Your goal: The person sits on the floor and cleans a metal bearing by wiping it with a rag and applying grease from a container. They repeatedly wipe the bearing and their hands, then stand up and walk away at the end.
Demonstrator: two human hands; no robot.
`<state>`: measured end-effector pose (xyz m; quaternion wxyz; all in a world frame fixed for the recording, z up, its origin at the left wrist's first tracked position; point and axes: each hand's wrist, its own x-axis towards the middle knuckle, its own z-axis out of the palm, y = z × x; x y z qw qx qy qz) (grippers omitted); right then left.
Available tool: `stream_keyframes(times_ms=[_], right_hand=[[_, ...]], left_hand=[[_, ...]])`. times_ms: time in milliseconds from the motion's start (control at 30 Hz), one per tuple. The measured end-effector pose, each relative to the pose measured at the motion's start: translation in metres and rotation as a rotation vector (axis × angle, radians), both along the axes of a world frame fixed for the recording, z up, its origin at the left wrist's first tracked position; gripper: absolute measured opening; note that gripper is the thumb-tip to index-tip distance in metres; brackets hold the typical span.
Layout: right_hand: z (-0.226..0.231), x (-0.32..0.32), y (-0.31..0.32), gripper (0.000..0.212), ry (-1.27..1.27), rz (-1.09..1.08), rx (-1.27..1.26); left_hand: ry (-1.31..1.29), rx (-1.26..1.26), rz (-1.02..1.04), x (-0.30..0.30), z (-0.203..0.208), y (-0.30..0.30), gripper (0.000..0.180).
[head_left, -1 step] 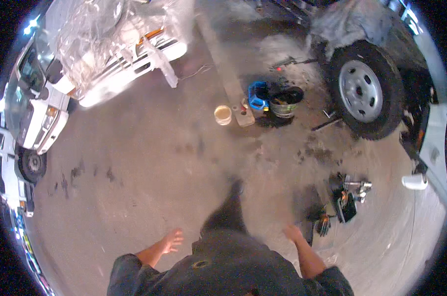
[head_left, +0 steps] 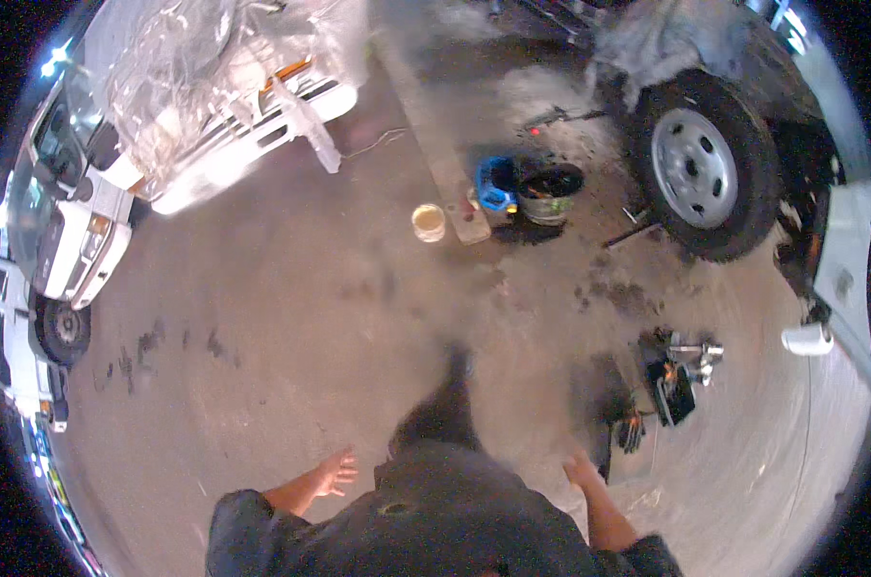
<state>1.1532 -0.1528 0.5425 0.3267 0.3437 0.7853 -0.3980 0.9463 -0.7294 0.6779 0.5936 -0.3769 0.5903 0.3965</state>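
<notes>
My left hand [head_left: 335, 474] hangs over the bare floor beside my dark-clothed body, holding nothing, with its fingers apart. On the other side my right hand [head_left: 580, 469] is held out with nothing visible in it; its fingers look stretched and slightly blurred. Nearest to it, on the floor just to its right, lies a pair of dark gloves [head_left: 632, 433] with some orange on them. A black case or tray [head_left: 673, 394] and several metal tools [head_left: 697, 353] lie a little beyond the gloves.
Ahead stand a blue jug [head_left: 497, 183], a round bucket [head_left: 548, 208] with black contents and a tub of pale stuff [head_left: 429, 222]. A wheel [head_left: 695, 168] is at the far right, near a white roll [head_left: 808, 338]. A plastic-draped vehicle front [head_left: 262, 125] and a white vehicle [head_left: 85, 245] stand left.
The view has shifted slightly, so the floor items sit a little farther left. My right hand has moved slightly right and down; my left hand is nearly the same.
</notes>
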Motion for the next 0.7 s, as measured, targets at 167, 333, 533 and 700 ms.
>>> stream_keyframes(times_ms=[167, 333, 533, 700], right_hand=[[-0.007, 0.465, -0.061, 0.038, -0.139, -0.459, 0.203], [0.03, 0.612, -0.278, 0.05, -0.237, -1.929, -0.169], [0.066, 0.669, -0.394, 0.052, -0.383, -1.771, -0.204], [0.097, 0.734, -0.28, 0.05, 0.149, -1.94, 0.086]], left_hand=[[0.007, 0.11, -0.466, 0.035, -0.083, -0.009, 0.06], [0.574, 0.048, -1.199, 0.029, -0.144, 0.076, 0.022], [0.643, 0.183, -1.228, 0.179, -0.061, 0.381, 0.015], [0.858, 0.289, -1.908, 0.215, -0.101, 0.51, 0.019]])
